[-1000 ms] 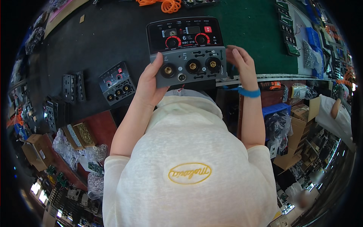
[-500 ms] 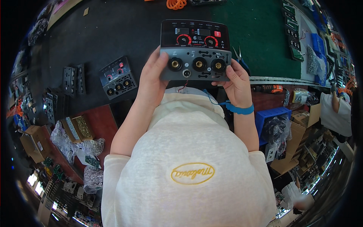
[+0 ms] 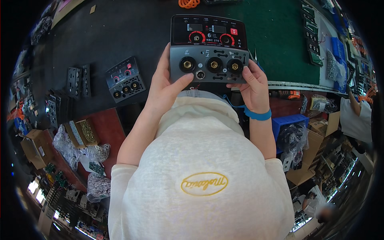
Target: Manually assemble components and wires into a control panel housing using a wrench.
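Between both hands I hold up a machine front panel (image 3: 184,52), its upper part black with red dial rings and two small windows, its lower part grey with three brass-centred sockets and a smaller round connector. My left hand (image 3: 168,80) is closed on its left side, the thumb lying on the front below the left socket. At the lower right corner my right hand (image 3: 254,82) grips the edge, thumb in front and fingers behind. A blue wrist strap (image 3: 258,116) circles my right wrist. Part of a pair of pliers (image 3: 256,62) shows behind the panel's right side.
A similar panel (image 3: 126,78) lies on the dark tabletop (image 3: 132,32) to the left, beside upright black panels (image 3: 76,82). A green mat (image 3: 276,44) covers the right. An orange power tool (image 3: 288,94), a blue bin (image 3: 280,124) and open cartons (image 3: 86,132) sit near the table edge.
The panel has risen slightly and shifted a little right. My left thumb has slid from the panel's left edge to its lower front, near the small connector.
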Motion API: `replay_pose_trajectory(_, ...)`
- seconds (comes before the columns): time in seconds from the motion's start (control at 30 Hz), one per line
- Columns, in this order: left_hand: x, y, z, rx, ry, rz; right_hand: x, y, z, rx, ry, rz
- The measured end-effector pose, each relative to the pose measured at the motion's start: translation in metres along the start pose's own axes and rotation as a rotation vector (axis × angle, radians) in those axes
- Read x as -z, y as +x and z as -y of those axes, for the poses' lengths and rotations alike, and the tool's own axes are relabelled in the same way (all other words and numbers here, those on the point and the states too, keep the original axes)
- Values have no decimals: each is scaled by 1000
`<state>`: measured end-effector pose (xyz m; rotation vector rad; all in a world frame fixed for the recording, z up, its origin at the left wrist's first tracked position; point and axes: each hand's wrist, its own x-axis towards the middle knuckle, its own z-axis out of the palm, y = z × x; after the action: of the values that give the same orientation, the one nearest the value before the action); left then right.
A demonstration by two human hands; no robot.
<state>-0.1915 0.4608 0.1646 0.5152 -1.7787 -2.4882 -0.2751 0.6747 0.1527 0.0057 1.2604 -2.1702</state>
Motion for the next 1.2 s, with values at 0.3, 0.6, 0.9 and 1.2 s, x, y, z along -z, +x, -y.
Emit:
replay_pose_trajectory(0.3, 6, -3, -6, 31, -71, 41, 3, 4, -2, 4, 6, 26)
replay_pose_trajectory(0.6, 28, -14, 5, 92, -229, -69, -8, 21, -21, -101, -41, 57)
replay_pose_trajectory(0.9, 79, -37, 15, 78, -323, -170, -44, 42, -59, -202, -123, 114)
replay_pose_trajectory(1.2, 119, -58, -10, 26, -131, -263, -104, 42, -74, -263, -76, 118)
